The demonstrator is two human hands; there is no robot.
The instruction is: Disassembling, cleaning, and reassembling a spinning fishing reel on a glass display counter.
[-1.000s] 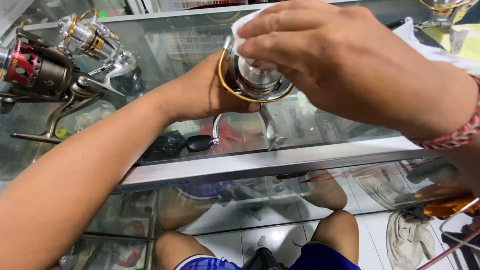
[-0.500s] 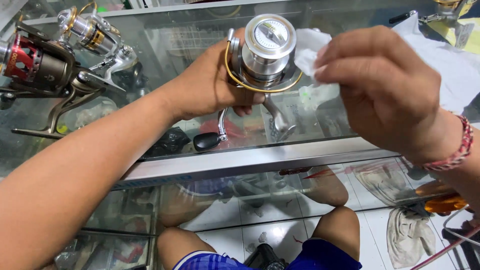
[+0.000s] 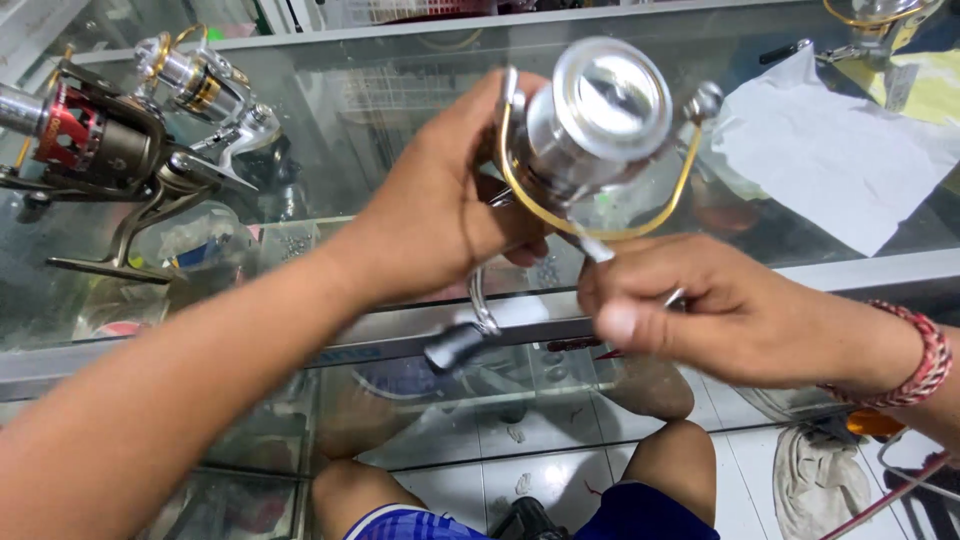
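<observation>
Head view: both hands, left and right, grip a shiny silver spinning reel.

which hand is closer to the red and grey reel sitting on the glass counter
Left. The left hand grips the silver spinning reel nearer the red and grey reel at the counter's left end; the right hand is lower and farther right.

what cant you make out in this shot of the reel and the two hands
- Head view: what the right hand pinches under the silver fishing reel is lost to motion blur and its own fingers.
- The reel's body is hidden behind the left hand.
- The crank knob is blurred.
- The reel at the top right corner is cut off by the frame edge.
- Items under the glass counter are washed out by reflections.
</observation>
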